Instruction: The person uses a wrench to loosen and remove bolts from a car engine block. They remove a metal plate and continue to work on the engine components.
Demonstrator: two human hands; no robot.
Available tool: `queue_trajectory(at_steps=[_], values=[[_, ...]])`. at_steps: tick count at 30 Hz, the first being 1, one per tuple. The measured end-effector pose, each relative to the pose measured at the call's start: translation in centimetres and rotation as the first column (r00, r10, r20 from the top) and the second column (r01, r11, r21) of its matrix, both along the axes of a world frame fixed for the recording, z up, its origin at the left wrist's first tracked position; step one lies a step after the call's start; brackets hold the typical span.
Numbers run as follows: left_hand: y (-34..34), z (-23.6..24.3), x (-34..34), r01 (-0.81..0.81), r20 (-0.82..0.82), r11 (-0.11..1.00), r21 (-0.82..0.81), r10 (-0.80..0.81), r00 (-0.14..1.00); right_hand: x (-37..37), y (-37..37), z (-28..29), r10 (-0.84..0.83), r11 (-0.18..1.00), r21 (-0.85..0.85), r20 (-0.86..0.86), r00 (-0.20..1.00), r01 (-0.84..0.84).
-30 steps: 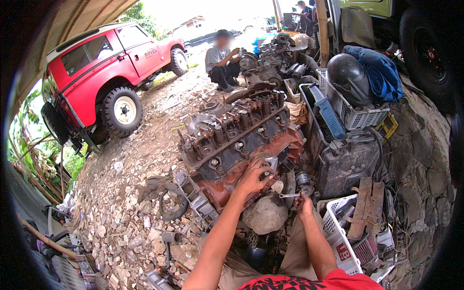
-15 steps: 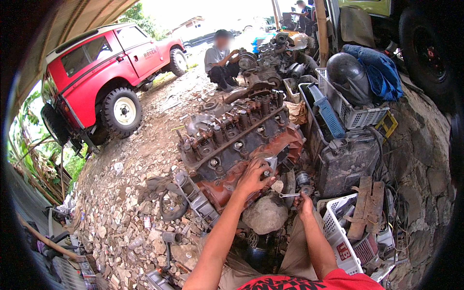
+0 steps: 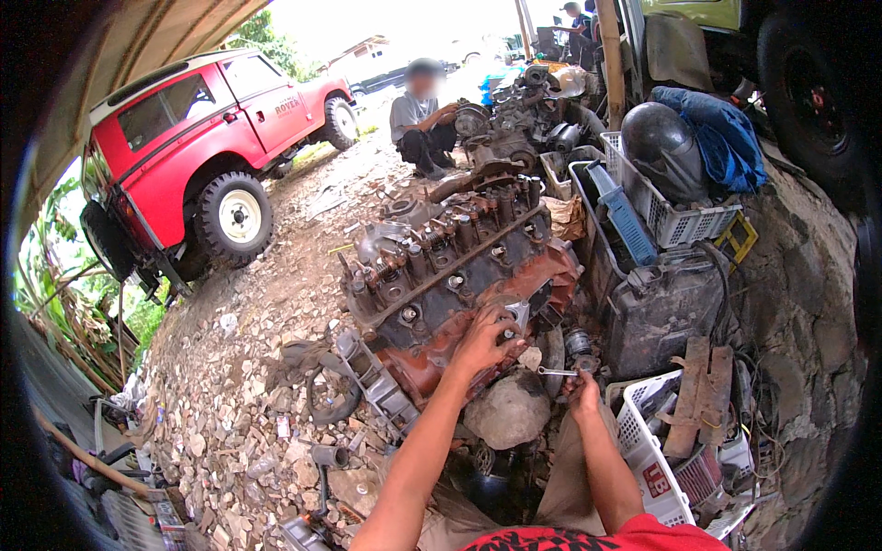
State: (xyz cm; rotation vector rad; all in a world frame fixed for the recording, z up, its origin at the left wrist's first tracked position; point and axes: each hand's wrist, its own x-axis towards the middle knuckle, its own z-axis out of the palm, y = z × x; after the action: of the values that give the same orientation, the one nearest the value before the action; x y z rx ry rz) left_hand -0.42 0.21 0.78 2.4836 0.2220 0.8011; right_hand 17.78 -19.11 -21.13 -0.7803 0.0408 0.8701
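Observation:
A large dirty engine (image 3: 459, 262), with valve gear on top and a rust-red lower casing, lies tilted before me. My left hand (image 3: 487, 342) curls its fingers over a small silvery metal bracket (image 3: 517, 314) on the engine's near side. My right hand (image 3: 582, 391) grips a combination wrench (image 3: 556, 372) at lower right, just below a dark cylindrical part (image 3: 579, 343). Below the engine sit a big rounded rock (image 3: 505, 410) and, to its left, a grey cast-metal part (image 3: 372, 376).
A red off-road vehicle (image 3: 175, 161) stands on gravel at left; a crouching person (image 3: 418, 124) handles parts beyond the engine. At right are crates (image 3: 652, 459), a black helmet (image 3: 657, 147), a grey jerrycan (image 3: 666, 308) and a large tyre (image 3: 799, 101). Another person (image 3: 579, 37) is farther back.
The view has shifted very slightly. Both my hands keep nearly the same places and grips, the left on the bracket, the right on the wrench.

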Motion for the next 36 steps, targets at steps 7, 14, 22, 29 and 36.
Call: queue_trajectory(at_steps=[7,14,22,29,36], values=[[-0.3,-0.2,0.4,-0.017,0.023,0.997,0.075,0.015,1.000,0.6,-0.5,-0.1,0.042,0.998,-0.043,0.024,0.999,-0.041],[-0.2,-0.2,-0.3,0.011,0.032,0.997,-0.072,-0.009,0.999,-0.9,-1.0,2.3,0.094,0.993,-0.073,0.028,0.995,-0.091],[-0.6,-0.3,0.0,-0.012,0.024,0.997,0.070,0.010,1.000,-0.5,-0.8,1.7,0.045,0.999,-0.028,-0.012,0.999,-0.045],[-0.3,-0.2,-0.3,-0.001,0.057,0.997,0.080,-0.003,0.998,-0.9,-0.8,2.0,0.079,0.997,-0.017,0.008,0.997,-0.078],[-0.9,0.0,-0.2,-0.024,0.038,0.998,0.054,0.022,0.999,-0.7,-0.8,1.8,0.037,0.999,-0.019,-0.001,0.999,-0.037]])
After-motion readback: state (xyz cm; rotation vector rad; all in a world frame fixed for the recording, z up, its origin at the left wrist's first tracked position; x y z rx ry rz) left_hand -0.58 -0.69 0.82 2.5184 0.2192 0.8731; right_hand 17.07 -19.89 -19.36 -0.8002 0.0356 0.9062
